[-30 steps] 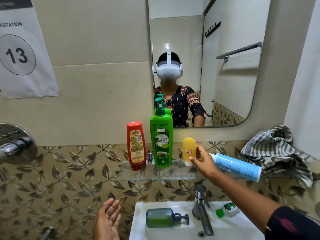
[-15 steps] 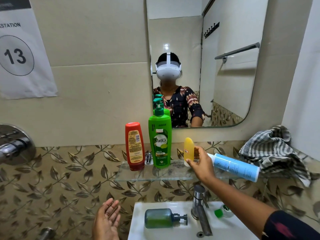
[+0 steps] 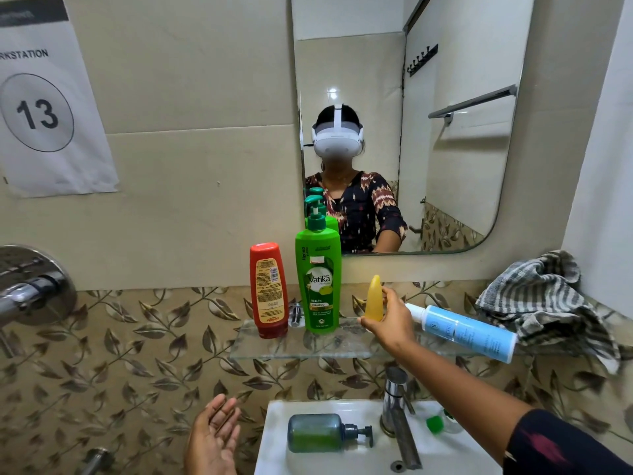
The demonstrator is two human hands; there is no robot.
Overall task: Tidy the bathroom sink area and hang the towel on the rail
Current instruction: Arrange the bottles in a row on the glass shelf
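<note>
Yellow tube (image 3: pixel 373 298), pinched in right hand (image 3: pixel 390 320) at frame centre, should be set upright beside green bottle (image 3: pixel 318 286) on glass shelf (image 3: pixel 301 347); left hand (image 3: pixel 212 437) idle, spread.

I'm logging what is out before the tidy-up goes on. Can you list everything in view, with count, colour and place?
Tube: 1, red, upright, glass shelf left.
Shampoo pump bottle: 1, green, shelf, beside red tube.
Small bottle: 1, yellow, over shelf, in right hand.
Spray bottle: 1, light blue, lying on shelf right.
Towel: 1, grey-white striped, bunched at shelf's right end.
Soap dispenser: 1, dark green, lying on sink.
Tap: 1, chrome, sink back.
Left hand: open, empty, low.
Right hand: holding yellow bottle.
</note>
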